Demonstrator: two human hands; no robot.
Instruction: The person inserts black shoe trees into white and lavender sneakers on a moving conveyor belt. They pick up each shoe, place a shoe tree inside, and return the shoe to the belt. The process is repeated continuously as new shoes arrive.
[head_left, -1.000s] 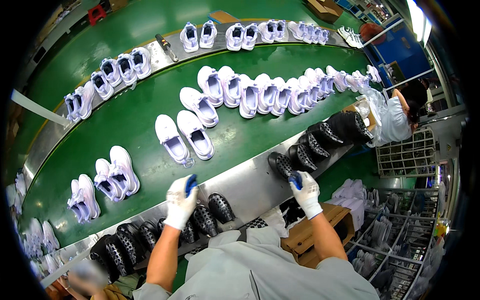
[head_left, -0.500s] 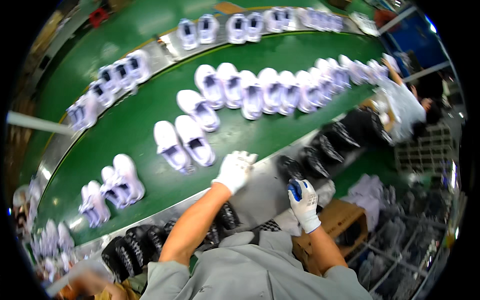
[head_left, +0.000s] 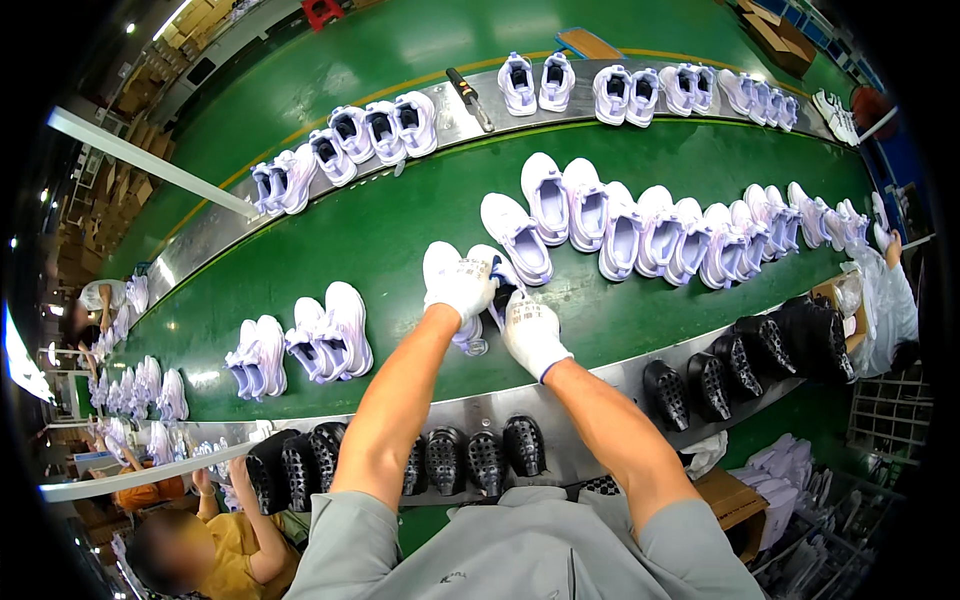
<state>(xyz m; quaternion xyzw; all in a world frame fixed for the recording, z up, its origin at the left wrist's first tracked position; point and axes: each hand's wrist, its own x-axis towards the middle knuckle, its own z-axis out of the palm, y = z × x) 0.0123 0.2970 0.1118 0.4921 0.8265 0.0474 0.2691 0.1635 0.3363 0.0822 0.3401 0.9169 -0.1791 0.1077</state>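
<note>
A pair of pale lilac-white sneakers sits on the green belt straight ahead of me, largely covered by my gloved hands. My left hand (head_left: 463, 288), in a white glove, lies across the left sneaker (head_left: 438, 258) with its fingers curled onto the neighbouring right sneaker (head_left: 487, 253). At that right sneaker's dark opening, my right hand (head_left: 532, 328), gloved in white with blue on the finger side, has its fingers closed on the collar. Exactly what the fingertips pinch is hidden. Just to the right rests another sneaker (head_left: 517, 238), toe pointing away.
More sneakers (head_left: 657, 230) stretch right along the belt (head_left: 420, 375); pairs (head_left: 330, 335) stand left. A far metal ledge holds sneakers and a black-handled tool (head_left: 468, 98). Black studded shoe-shaped pieces (head_left: 445, 460) line the near ledge. Co-workers sit at lower left (head_left: 240, 545) and far right (head_left: 885, 300).
Both hands have come together over the sneaker pair; the right hand moved in from the near ledge. My view has turned, so the scene sits further right.
</note>
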